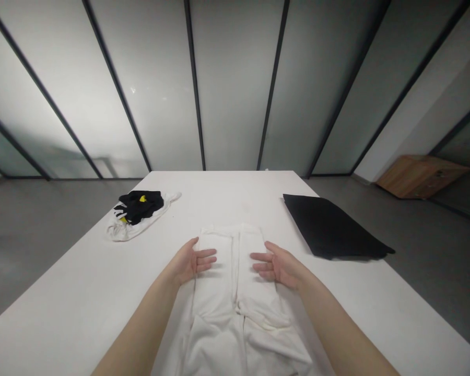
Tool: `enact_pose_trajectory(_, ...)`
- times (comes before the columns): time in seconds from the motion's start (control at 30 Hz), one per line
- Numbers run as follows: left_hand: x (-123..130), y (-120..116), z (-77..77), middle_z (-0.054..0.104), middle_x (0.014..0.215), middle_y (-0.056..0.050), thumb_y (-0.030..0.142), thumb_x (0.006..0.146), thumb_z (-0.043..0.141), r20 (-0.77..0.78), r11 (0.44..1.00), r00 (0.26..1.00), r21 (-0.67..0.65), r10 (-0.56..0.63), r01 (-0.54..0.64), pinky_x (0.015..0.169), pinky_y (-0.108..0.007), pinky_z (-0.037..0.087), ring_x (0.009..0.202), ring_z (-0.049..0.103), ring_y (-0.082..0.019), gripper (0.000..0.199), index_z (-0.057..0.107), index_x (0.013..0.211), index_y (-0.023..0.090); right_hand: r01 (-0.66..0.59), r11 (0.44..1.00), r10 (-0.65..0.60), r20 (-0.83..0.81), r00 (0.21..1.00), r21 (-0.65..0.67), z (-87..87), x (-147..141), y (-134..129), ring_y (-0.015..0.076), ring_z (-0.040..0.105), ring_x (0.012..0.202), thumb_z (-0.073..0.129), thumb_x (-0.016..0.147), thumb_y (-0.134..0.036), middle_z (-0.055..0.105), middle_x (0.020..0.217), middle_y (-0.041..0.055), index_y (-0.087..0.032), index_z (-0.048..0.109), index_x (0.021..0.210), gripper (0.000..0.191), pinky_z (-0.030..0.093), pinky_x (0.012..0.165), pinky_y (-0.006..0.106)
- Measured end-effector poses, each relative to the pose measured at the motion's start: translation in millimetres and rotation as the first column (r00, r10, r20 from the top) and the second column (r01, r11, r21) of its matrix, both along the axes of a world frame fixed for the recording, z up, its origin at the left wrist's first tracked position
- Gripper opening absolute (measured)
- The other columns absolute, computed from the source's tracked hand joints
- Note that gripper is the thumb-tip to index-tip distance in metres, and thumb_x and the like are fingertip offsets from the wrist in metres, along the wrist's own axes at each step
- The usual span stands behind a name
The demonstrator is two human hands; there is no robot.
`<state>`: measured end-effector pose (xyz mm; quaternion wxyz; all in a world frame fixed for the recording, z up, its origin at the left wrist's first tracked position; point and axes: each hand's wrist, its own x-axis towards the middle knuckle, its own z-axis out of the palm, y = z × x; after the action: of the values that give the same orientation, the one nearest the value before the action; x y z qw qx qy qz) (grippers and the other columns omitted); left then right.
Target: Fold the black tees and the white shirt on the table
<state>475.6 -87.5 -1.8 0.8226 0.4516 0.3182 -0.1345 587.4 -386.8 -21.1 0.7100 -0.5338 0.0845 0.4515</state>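
Note:
A white garment (215, 292) lies spread lengthwise on the white table in front of me, with a seam or fold line down its middle and wrinkles toward the near end. Over its left edge hovers my left hand (194, 261), palm turned inward, fingers stretched out and holding nothing. Mirroring it at the right edge, my right hand (276, 265) also has its fingers extended and apart, with nothing in them. Both hands cast faint shadows on the cloth; whether any fingertip touches it I cannot tell.
On the table's left side (82, 282) sits a crumpled black, white and yellow garment (141, 206) on a white cloth (121, 234). A flat black sheet-like item (332, 227) rests near the right edge. Beyond the table are frosted glass panels (235, 83) and a wooden cabinet (419, 175).

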Motion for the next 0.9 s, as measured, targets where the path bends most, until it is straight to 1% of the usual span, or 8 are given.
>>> enact_pose_trajectory(0.1,1,-1,-4.4,0.068,0.138,-0.023,0.041,0.101,0.045,0.041,0.996,0.998,-0.076,0.054,-0.051,0.084,-0.04,0.063,0.104,0.077,-0.027,0.029,0.053,0.116,0.019,-0.044,0.993,0.045,0.006,0.999,-0.105,-1.8,3,-5,0.0173,0.074,0.066,0.053,0.106,-0.051,0.078,0.094,0.0126,-0.014,0.062,0.119,0.041,0.06,0.057,0.026)
enact_pose_trajectory(0.2,0,-2,-7.0,0.065,0.143,-0.021,0.035,0.095,0.049,0.063,0.994,0.996,-0.096,0.057,-0.051,0.093,-0.049,0.061,0.116,0.074,-0.029,0.016,0.047,0.106,0.024,-0.095,0.956,0.138,0.138,0.981,-0.278,-7.0,7,-17,0.0105,0.056,0.042,0.062,0.101,-0.052,0.071,0.067,0.0022,-0.018,0.064,0.104,0.034,0.039,0.035,0.018)
enact_pose_trajectory(0.3,-1,-2,-6.7,0.068,0.139,-0.018,0.034,0.091,0.052,0.065,0.992,0.996,-0.109,0.065,-0.058,0.095,-0.049,0.059,0.117,0.074,-0.029,0.016,0.04,0.098,0.026,-0.142,0.937,0.199,0.153,0.968,-0.321,-8.0,10,-24,0.008,0.045,0.035,0.063,0.102,-0.049,0.068,0.063,-0.0003,-0.018,0.064,0.101,0.031,0.025,0.029,0.016)
enact_pose_trajectory(0.4,0,-2,-7.1,0.069,0.137,-0.018,0.035,0.093,0.051,0.062,0.99,0.994,-0.122,0.085,-0.077,0.094,-0.049,0.059,0.114,0.075,-0.03,0.018,0.035,0.096,0.027,-0.171,0.979,0.173,0.013,0.985,-0.112,-0.6,9,-16,0.0127,0.065,0.05,0.05,0.106,-0.052,0.079,0.094,0.0115,-0.016,0.063,0.114,0.039,0.045,0.038,0.019)
enact_pose_trajectory(0.47,1,-3,-8.6,0.069,0.137,-0.019,0.035,0.096,0.049,0.062,0.988,0.994,-0.126,0.093,-0.084,0.093,-0.049,0.06,0.113,0.076,-0.03,0.016,0.035,0.099,0.027,-0.162,0.981,0.17,-0.072,0.983,0.105,5.5,9,-6,0.0213,0.078,0.077,0.038,0.109,-0.055,0.076,0.119,0.0203,-0.013,0.059,0.126,0.051,0.061,0.058,0.027)
enact_pose_trajectory(0.57,2,-4,-12.1,0.068,0.137,-0.019,0.036,0.099,0.047,0.064,0.988,0.993,-0.129,0.095,-0.086,0.092,-0.049,0.061,0.111,0.077,-0.03,0.016,0.036,0.107,0.027,-0.11,0.946,0.158,-0.138,0.978,0.305,9.9,16,9,0.0326,0.076,0.108,0.024,0.108,-0.062,0.069,0.132,0.0281,-0.006,0.051,0.138,0.069,0.064,0.084,0.042)
enact_pose_trajectory(0.73,4,-2,-20.5,0.065,0.142,-0.022,0.036,0.101,0.048,0.079,0.987,0.992,-0.139,0.094,-0.082,0.092,-0.049,0.061,0.114,0.075,-0.031,0.025,0.042,0.121,0.024,-0.062,0.956,0.105,-0.138,0.985,0.286,1.7,40,24,0.0341,0.075,0.112,0.03,0.108,-0.062,0.066,0.137,0.0282,-0.009,0.045,0.144,0.066,0.062,0.091,0.051)
enact_pose_trajectory(0.9,5,0,-27.1,0.062,0.147,-0.024,0.037,0.105,0.047,0.091,0.985,0.993,-0.162,0.073,-0.057,0.093,-0.048,0.061,0.115,0.074,-0.029,0.034,0.046,0.134,0.018,-0.011,0.99,0.014,-0.021,1.0,0.138,-13.4,44,36,0.0253,0.079,0.099,0.048,0.11,-0.039,0.074,0.128,0.0193,-0.014,0.059,0.125,0.031,0.065,0.089,0.042)
